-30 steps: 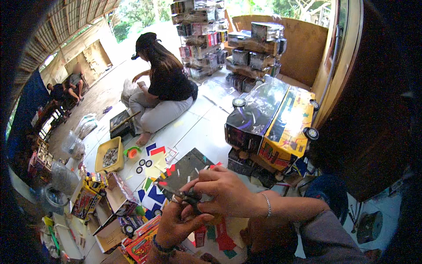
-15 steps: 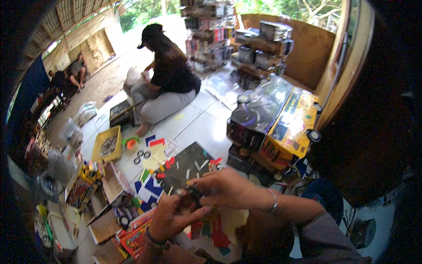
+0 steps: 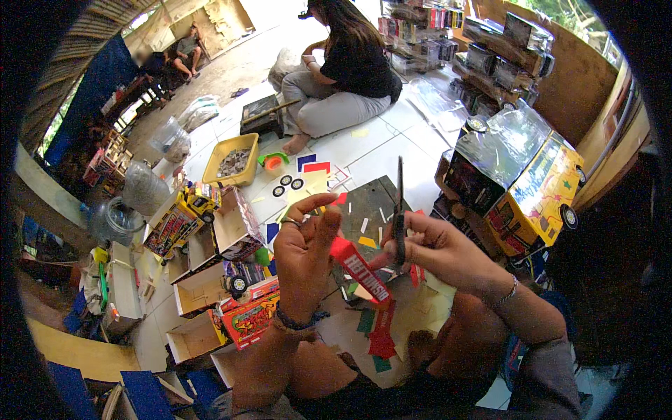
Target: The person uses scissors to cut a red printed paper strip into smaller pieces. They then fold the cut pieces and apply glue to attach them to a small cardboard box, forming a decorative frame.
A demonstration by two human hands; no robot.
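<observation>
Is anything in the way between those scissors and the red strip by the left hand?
Only what looks like a finger of the right hand, reaching toward the red strip in the left hand. Nothing else visible stands between the strip and the scissors; the dark board lies beneath.

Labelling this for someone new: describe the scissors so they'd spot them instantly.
On the white tiled floor lies a dark board strewn with bright flat scraps. Over its right side, the person's right hand grips the scissors. They are long, narrow and dark, pointing up in the picture, unlike the small flat scraps.
</observation>
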